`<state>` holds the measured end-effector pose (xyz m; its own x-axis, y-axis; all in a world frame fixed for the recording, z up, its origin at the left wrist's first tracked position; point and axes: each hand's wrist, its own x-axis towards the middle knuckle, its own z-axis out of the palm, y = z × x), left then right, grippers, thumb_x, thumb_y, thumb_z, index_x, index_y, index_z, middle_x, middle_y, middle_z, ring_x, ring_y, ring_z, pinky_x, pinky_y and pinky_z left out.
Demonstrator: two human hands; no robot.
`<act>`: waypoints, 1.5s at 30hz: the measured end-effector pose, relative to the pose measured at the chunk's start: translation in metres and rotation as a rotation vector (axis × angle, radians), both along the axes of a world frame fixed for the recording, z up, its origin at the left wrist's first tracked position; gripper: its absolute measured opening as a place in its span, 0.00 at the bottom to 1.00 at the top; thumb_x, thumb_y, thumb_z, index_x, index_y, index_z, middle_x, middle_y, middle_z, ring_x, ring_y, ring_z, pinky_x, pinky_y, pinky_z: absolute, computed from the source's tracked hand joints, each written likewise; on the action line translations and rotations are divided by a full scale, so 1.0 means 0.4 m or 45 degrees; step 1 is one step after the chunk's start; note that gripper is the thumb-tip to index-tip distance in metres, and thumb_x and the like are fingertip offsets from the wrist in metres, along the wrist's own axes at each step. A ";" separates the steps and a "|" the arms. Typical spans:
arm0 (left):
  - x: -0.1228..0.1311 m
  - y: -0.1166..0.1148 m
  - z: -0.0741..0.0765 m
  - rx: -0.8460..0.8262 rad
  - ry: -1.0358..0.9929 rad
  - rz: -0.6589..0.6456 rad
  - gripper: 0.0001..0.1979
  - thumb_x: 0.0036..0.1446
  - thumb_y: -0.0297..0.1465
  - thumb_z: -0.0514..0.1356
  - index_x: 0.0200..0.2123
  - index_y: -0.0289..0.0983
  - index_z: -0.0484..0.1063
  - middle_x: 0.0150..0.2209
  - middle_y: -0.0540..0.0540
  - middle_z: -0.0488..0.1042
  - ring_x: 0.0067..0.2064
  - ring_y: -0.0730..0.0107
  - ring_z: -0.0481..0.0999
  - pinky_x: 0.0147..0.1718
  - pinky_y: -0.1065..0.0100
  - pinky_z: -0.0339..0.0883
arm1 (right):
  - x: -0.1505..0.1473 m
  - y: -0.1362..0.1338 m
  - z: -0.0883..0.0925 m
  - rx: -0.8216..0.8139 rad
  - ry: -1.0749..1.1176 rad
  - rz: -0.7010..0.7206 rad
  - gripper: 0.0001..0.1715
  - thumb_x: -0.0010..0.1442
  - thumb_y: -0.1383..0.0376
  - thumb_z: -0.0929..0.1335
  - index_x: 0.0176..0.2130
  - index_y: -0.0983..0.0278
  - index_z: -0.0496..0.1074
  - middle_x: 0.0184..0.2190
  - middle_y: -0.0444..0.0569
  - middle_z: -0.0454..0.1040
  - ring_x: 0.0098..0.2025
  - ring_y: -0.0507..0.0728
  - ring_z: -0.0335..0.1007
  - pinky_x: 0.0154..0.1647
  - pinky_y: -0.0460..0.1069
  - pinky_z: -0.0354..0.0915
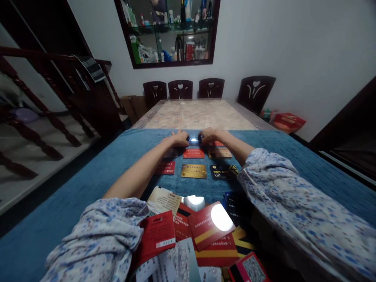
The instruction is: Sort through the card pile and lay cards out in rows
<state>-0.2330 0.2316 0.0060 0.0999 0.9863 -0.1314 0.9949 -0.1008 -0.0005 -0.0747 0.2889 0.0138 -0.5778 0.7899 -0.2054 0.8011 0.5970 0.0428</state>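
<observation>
Both arms are stretched well forward over the bench point(194, 113), the far half of which shows bare, pale, mottled stone, while the near half lies under a blue cloth point(88, 176). The left hand point(179, 138) and the right hand point(209, 136) meet at the far edge of the laid-out cards, each with a narrow grip closed on one short end of a glossy card point(194, 139) that catches the light and glares white. That card sits low on the cloth, between the two hands, at the head of the middle column. Just nearer lie a red card point(194, 152) and a tan card point(219, 152) side by side, with a dark card point(172, 152) partly hidden under the left forearm. The next row holds a second red card point(165, 167), a gold card point(193, 171) and a black card point(220, 172), all flat and apart from each other. Close to the person's chest a loose heap of cards point(205, 231) overlaps in red, yellow and black. Both sleeves are pale with small blue flowers. Four dark wooden chairs point(180, 89) stand at the far end, a glass-fronted wall cabinet point(170, 31) of bottles hangs above them, and a dark stair railing point(44, 78) runs along the left.
</observation>
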 end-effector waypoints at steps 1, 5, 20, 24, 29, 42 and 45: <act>-0.001 0.001 -0.002 -0.001 0.001 -0.005 0.21 0.51 0.29 0.61 0.50 0.39 0.75 0.58 0.37 0.69 0.64 0.44 0.57 0.59 0.42 0.55 | -0.003 -0.001 0.001 0.002 -0.014 -0.005 0.26 0.50 0.59 0.74 0.49 0.61 0.78 0.44 0.53 0.80 0.45 0.62 0.76 0.41 0.50 0.69; 0.000 0.003 -0.007 0.001 0.011 -0.016 0.21 0.49 0.28 0.60 0.49 0.38 0.75 0.58 0.35 0.68 0.65 0.44 0.56 0.60 0.42 0.54 | -0.011 -0.009 0.003 0.030 -0.030 -0.006 0.22 0.49 0.63 0.73 0.46 0.64 0.80 0.42 0.55 0.80 0.45 0.64 0.75 0.41 0.51 0.70; -0.012 -0.106 0.040 0.214 0.033 -0.083 0.30 0.54 0.30 0.59 0.62 0.37 0.63 0.62 0.34 0.65 0.68 0.42 0.50 0.60 0.40 0.50 | 0.038 -0.059 0.039 0.191 -0.005 0.086 0.40 0.53 0.48 0.71 0.62 0.56 0.67 0.54 0.55 0.74 0.61 0.71 0.57 0.52 0.63 0.58; -0.020 -0.174 0.052 0.308 0.026 -0.127 0.23 0.56 0.29 0.57 0.56 0.38 0.68 0.59 0.36 0.67 0.67 0.44 0.52 0.56 0.42 0.54 | 0.061 -0.114 0.048 0.257 0.060 0.149 0.31 0.56 0.53 0.70 0.58 0.56 0.71 0.54 0.55 0.74 0.58 0.71 0.58 0.50 0.62 0.58; -0.028 -0.266 0.061 0.419 -0.028 -0.188 0.19 0.57 0.29 0.57 0.52 0.37 0.72 0.56 0.36 0.69 0.65 0.43 0.54 0.56 0.42 0.53 | 0.076 -0.219 0.068 0.374 0.157 0.261 0.23 0.58 0.59 0.68 0.53 0.58 0.75 0.53 0.56 0.74 0.57 0.70 0.56 0.48 0.61 0.56; -0.046 -0.539 0.047 0.472 -0.156 -0.151 0.18 0.58 0.28 0.57 0.52 0.40 0.74 0.56 0.40 0.71 0.65 0.44 0.54 0.58 0.40 0.49 | 0.075 -0.465 0.054 0.305 0.483 0.584 0.12 0.61 0.63 0.67 0.43 0.60 0.78 0.47 0.54 0.78 0.53 0.67 0.55 0.46 0.58 0.50; -0.049 -0.598 0.035 0.473 -0.201 -0.157 0.19 0.57 0.28 0.58 0.52 0.41 0.74 0.55 0.41 0.72 0.64 0.44 0.55 0.58 0.39 0.48 | 0.069 -0.510 0.041 0.272 0.549 0.654 0.12 0.60 0.63 0.68 0.43 0.60 0.79 0.46 0.55 0.78 0.53 0.68 0.55 0.47 0.59 0.50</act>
